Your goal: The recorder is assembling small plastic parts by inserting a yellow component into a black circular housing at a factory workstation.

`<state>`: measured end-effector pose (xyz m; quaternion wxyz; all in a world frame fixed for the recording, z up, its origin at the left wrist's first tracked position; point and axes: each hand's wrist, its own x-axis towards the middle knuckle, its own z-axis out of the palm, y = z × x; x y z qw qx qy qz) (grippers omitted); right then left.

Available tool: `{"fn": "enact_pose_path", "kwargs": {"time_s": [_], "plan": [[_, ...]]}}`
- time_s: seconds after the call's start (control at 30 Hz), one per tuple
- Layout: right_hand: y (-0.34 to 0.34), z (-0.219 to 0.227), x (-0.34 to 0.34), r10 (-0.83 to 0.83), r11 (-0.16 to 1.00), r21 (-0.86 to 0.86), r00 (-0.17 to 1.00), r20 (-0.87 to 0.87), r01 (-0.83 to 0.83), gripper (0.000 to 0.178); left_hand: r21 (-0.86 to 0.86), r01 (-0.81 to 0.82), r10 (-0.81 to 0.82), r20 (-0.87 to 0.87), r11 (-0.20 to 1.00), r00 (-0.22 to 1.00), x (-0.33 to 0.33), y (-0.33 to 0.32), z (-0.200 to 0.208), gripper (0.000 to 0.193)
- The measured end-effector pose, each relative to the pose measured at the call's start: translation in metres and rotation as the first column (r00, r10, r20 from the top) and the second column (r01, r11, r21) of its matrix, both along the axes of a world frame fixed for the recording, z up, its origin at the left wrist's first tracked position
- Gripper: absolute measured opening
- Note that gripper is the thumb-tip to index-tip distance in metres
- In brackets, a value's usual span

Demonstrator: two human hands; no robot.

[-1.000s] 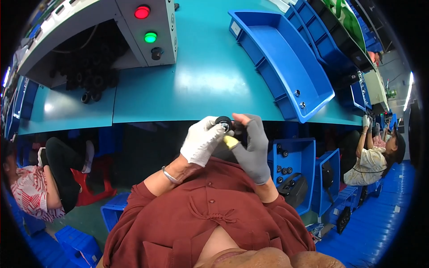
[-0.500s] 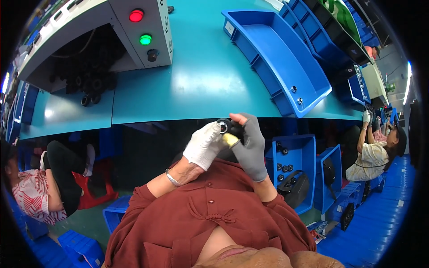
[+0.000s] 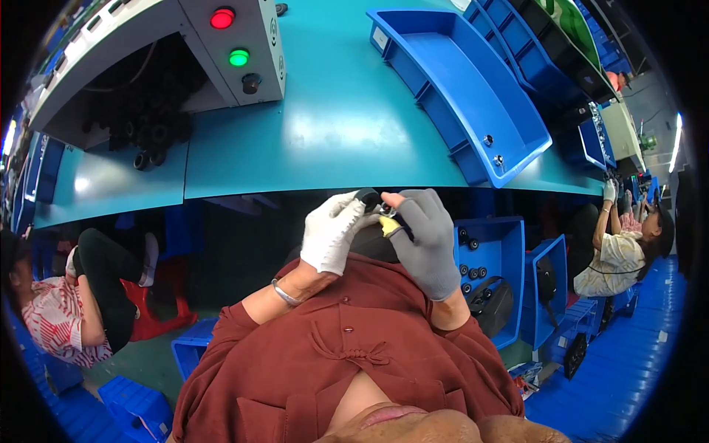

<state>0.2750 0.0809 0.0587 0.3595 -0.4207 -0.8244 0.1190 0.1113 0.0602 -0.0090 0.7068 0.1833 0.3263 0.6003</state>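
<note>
My left hand [image 3: 327, 235], in a white glove, is closed on a small black wheel [image 3: 367, 197] just off the table's front edge. Close beside it, my right hand [image 3: 428, 247] wears a grey glove with bare or yellow fingertips. Its thumb and forefinger pinch a small shiny metal part [image 3: 385, 210], which looks round. The two pieces are nearly touching; whether they meet cannot be made out. Two similar silver parts [image 3: 498, 160] lie at the near end of a long blue tray [image 3: 436, 111] on the table.
A white machine housing [image 3: 251, 111] with red and green lights stands at the left, black wheels [image 3: 151, 140] heaped in its opening. Right of my lap, a blue bin [image 3: 509, 229] holds several black wheels and a black pouch-like thing. Co-workers sit at both sides.
My hands have moved slightly apart. The black wheel in my left hand has turned, and a shiny metal part now shows between my right fingertips.
</note>
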Motion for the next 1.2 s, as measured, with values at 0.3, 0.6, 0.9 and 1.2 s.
{"fn": "enact_pose_path", "kwargs": {"time_s": [0.3,0.6,0.9,1.2], "plan": [[-0.003,-0.017,0.003,-0.042,0.994,0.1,0.998,-0.035,0.045,0.026,-0.019,0.089,-0.088,-0.453,0.996,0.887,0.005,0.003,-0.007,0.03],[-0.016,-0.024,-0.002,-0.173,0.984,0.091,0.936,0.305,0.152,0.014,-0.009,0.206,-0.206,-0.025,0.979,0.978,0.013,0.004,-0.05,0.014],[-0.012,-0.023,0.012,-0.028,0.99,-0.14,0.997,-0.067,0.018,0.031,0.043,0.222,-0.221,-0.03,0.974,0.975,0.003,0.008,-0.032,0.014],[-0.023,-0.049,0.016,-0.006,0.958,-0.239,0.828,-0.561,-0.156,0.03,0.253,0.122,-0.001,-0.433,0.96,0.902,0.004,-0.008,-0.022,0.021]]}}
